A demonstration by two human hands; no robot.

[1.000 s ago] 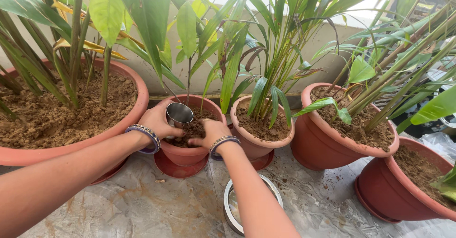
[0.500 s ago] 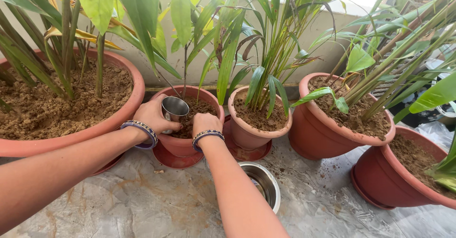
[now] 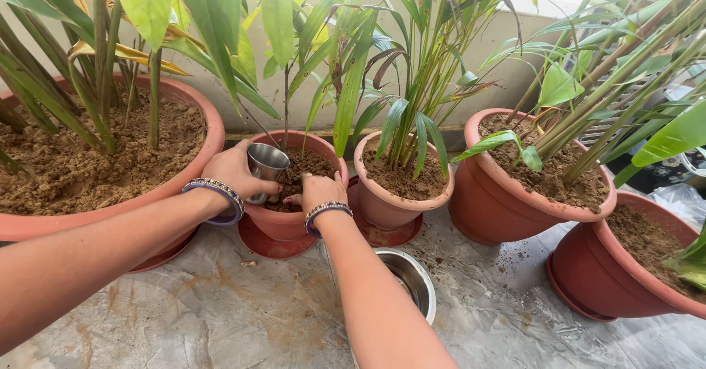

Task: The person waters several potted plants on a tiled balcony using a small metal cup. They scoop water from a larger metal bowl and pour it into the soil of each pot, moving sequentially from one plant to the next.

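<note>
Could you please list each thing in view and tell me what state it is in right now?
Left hand: grips the small shiny steel cup.
Small shiny steel cup: tilted over the soil, mouth open.
Right hand: fingers down on the soil.
Small terracotta-coloured plastic pot: upright on its saucer, holding soil.
Round steel bowl: upright on the floor, contents unclear.

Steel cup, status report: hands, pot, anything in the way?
Left hand grips steel cup over small pot. Right hand on its soil. Thin plant stem rises just behind.
</note>
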